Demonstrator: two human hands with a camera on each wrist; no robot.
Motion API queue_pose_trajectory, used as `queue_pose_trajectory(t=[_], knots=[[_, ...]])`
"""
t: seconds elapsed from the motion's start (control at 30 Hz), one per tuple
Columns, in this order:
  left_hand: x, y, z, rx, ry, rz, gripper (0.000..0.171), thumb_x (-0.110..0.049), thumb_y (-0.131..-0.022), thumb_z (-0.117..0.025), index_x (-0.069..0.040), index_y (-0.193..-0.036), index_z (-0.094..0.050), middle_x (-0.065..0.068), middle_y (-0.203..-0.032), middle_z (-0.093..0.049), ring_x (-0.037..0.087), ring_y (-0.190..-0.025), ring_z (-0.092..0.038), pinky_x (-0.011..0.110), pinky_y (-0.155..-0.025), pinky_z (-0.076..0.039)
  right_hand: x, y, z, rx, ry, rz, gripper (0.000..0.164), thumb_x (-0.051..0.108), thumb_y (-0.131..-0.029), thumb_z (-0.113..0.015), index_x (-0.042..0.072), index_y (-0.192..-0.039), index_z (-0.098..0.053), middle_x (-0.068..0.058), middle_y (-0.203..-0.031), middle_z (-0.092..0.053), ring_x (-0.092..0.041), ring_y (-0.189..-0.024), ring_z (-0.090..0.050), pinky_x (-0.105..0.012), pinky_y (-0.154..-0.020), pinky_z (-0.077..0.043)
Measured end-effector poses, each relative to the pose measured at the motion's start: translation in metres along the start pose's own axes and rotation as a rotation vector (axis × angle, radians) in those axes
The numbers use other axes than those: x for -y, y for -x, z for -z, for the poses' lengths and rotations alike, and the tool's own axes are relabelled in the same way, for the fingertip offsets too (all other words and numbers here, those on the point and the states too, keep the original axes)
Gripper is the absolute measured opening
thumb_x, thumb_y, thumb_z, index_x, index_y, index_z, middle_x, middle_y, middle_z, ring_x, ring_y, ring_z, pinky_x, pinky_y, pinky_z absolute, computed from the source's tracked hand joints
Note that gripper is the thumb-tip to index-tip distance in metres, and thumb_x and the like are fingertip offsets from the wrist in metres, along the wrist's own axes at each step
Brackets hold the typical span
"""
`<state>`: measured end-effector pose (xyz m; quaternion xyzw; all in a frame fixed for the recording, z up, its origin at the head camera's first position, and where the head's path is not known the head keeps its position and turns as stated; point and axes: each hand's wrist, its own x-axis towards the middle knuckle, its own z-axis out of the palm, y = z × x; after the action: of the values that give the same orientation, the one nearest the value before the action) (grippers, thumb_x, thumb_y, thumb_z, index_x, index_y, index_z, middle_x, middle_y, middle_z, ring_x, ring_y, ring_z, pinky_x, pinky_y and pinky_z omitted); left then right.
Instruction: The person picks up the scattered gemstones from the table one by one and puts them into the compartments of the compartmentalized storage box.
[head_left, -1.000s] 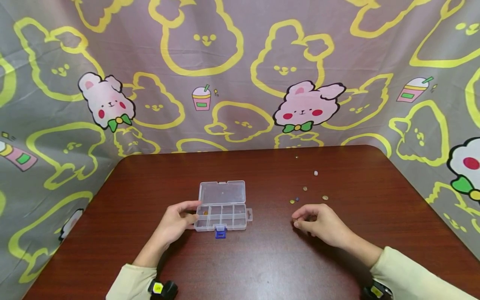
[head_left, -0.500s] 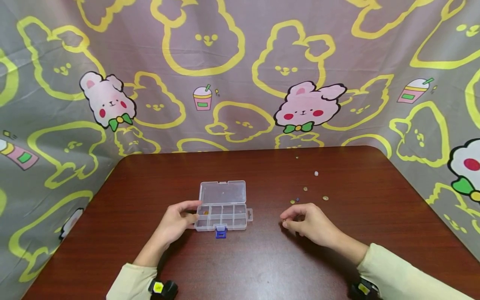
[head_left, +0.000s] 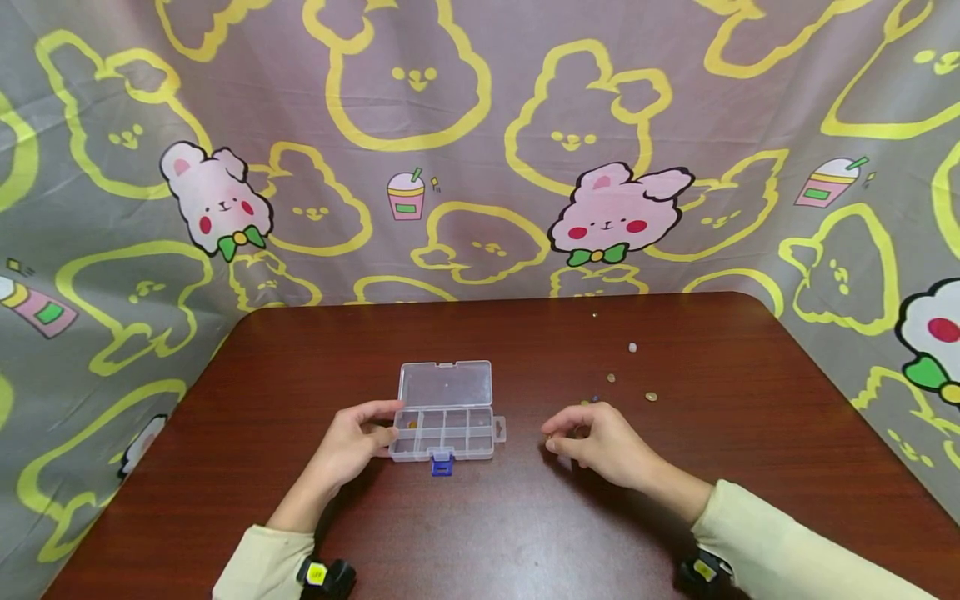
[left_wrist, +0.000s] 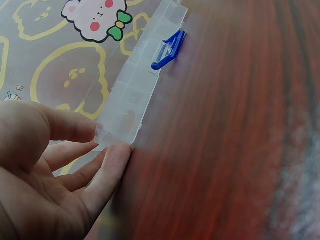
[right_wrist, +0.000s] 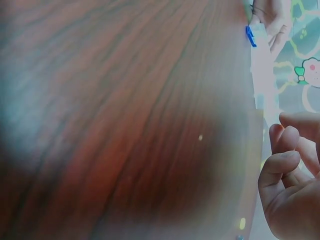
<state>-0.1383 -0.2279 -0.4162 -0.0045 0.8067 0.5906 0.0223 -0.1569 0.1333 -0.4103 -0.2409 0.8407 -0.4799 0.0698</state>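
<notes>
A clear plastic compartment box [head_left: 454,433] with a blue latch [head_left: 442,466] lies on the table, its lid [head_left: 446,385] swung back. One rear left compartment holds a small orange piece [head_left: 412,425]. My left hand [head_left: 351,446] grips the box's left end between thumb and fingers, also plain in the left wrist view. To the right of the box, my right hand [head_left: 603,446] pinches a small brown bead-like piece [head_left: 548,437] between thumb and fingertips, mostly covered by them. In the right wrist view the fingers are curled and the piece is hidden.
Beyond my right hand lie several small bead-like or button-like pieces: a white one [head_left: 632,347], two tan ones [head_left: 651,397], a blue one [head_left: 596,399], a yellow one partly covered and a tiny one [head_left: 595,315]. A patterned curtain [head_left: 465,167] stands behind the table [head_left: 315,350].
My right hand has moved left toward the box with the small brown piece, now partly covering the yellow one. My left hand and the box stay in place.
</notes>
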Motion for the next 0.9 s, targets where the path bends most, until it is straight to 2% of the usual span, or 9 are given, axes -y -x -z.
queue_pose_trajectory(t=[0.53,0.9], knots=[[0.001,-0.002,0.0,-0.006,-0.012,-0.004,0.039,0.01,-0.088,-0.061,0.007,-0.127,-0.063,0.026,-0.119,-0.064,0.026,-0.086,-0.069,0.036,-0.069,-0.061,0.012,-0.015,-0.017,0.006,-0.067,0.009,0.013,0.004,-0.087,-0.077,0.003,-0.1,-0.076,0.001,-0.08,-0.069,-0.011,-0.052,-0.053,-0.024,-0.048,-0.048],[0.0,0.002,0.001,0.005,-0.019,-0.025,0.038,0.01,-0.09,-0.061,0.009,-0.128,-0.062,0.028,-0.122,-0.062,0.025,-0.087,-0.068,0.036,-0.071,-0.061,0.017,-0.023,-0.024,0.017,-0.077,0.025,0.012,0.005,-0.087,-0.076,0.003,-0.099,-0.076,0.001,-0.081,-0.069,-0.012,-0.054,-0.055,-0.026,-0.049,-0.05]])
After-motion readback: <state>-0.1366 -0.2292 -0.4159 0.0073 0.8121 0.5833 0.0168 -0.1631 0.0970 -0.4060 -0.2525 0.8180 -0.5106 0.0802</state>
